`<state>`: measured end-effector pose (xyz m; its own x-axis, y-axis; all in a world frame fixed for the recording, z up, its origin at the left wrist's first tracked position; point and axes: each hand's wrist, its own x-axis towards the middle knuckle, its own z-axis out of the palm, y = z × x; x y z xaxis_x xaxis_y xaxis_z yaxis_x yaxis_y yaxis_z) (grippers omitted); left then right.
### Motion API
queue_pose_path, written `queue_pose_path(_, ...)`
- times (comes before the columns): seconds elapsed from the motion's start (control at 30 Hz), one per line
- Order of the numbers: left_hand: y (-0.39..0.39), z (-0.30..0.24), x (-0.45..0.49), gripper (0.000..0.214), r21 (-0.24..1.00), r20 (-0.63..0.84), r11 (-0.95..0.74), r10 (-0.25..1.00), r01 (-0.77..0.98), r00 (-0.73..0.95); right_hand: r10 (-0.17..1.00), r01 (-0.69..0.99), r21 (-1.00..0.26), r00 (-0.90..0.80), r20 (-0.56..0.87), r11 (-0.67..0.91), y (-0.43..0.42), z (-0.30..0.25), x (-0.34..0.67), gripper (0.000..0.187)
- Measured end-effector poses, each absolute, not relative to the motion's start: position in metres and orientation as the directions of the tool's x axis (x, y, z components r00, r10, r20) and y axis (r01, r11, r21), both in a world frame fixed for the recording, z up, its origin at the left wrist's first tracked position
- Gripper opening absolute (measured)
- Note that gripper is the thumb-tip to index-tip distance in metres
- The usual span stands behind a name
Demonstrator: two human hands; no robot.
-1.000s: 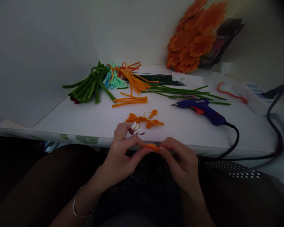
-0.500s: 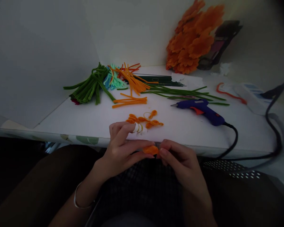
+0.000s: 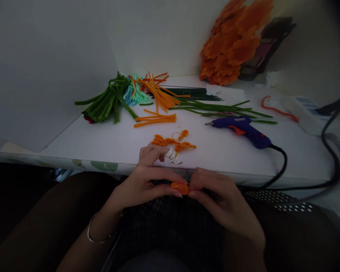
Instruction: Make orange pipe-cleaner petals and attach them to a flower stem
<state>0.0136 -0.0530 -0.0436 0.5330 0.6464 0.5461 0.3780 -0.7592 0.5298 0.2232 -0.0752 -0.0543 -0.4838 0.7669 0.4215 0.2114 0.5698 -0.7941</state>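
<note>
Just in front of the table edge, my left hand (image 3: pixel 147 181) pinches a small orange fuzzy pipe-cleaner piece (image 3: pixel 180 187) between thumb and a finger. My right hand (image 3: pixel 218 196) is closed at that piece's right end, thumb and fingertips pressed on it. The piece's exact shape is partly covered by my fingers. White wrapping with a yellowish band (image 3: pixel 171 153) is around a finger of my left hand. Just beyond lie several looped orange pipe-cleaner pieces (image 3: pixel 184 146) on the white table.
A blue glue gun (image 3: pixel 240 126) lies at right, its black cord (image 3: pixel 285 162) running over the table edge. Behind are orange pipe cleaners (image 3: pixel 158 119), green pipe cleaners (image 3: pixel 104 102), dark thin stems (image 3: pixel 195 93) and a bunch of orange flowers (image 3: pixel 229 49). A white box (image 3: pixel 306 113) stands far right.
Both hands have lowered slightly, and the orange piece has turned a little between them. My right hand's fingers have shifted along its end. The view has tilted slightly.
</note>
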Motion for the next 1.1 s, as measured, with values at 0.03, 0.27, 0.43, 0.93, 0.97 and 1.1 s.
queue_pose_path(0.03,-0.053,-0.044,0.014,0.022,0.547,0.532,-0.751,0.653,0.370,0.540,0.766,0.209,-0.794,-0.484,0.423,0.571,-0.076,-0.054,0.223,0.015)
queue_pose_path(0.27,-0.052,-0.046,0.007,0.033,0.483,0.522,-0.658,0.746,0.577,0.414,0.820,0.374,-0.730,-0.234,0.522,0.572,-0.070,-0.061,0.219,0.010)
queue_pose_path(0.43,-0.040,-0.058,-0.003,0.020,0.346,0.608,-0.393,0.786,0.852,0.115,0.801,0.563,-0.614,-0.157,0.578,0.553,-0.058,-0.065,0.221,0.007)
queue_pose_path(0.93,0.028,-0.037,-0.018,0.025,-0.003,0.416,-0.053,0.908,0.999,0.049,0.820,0.746,-0.562,0.038,0.571,0.357,-0.026,-0.073,0.224,0.014)
queue_pose_path(0.97,0.031,-0.036,-0.018,0.024,-0.005,0.402,-0.059,0.914,0.998,0.056,0.821,0.740,-0.569,0.040,0.569,0.358,-0.027,-0.073,0.224,0.013)
queue_pose_path(1.1,0.037,-0.038,-0.017,0.017,0.097,0.380,-0.105,0.923,0.990,0.061,0.831,0.720,-0.587,0.025,0.555,0.371,-0.028,-0.073,0.226,0.012)
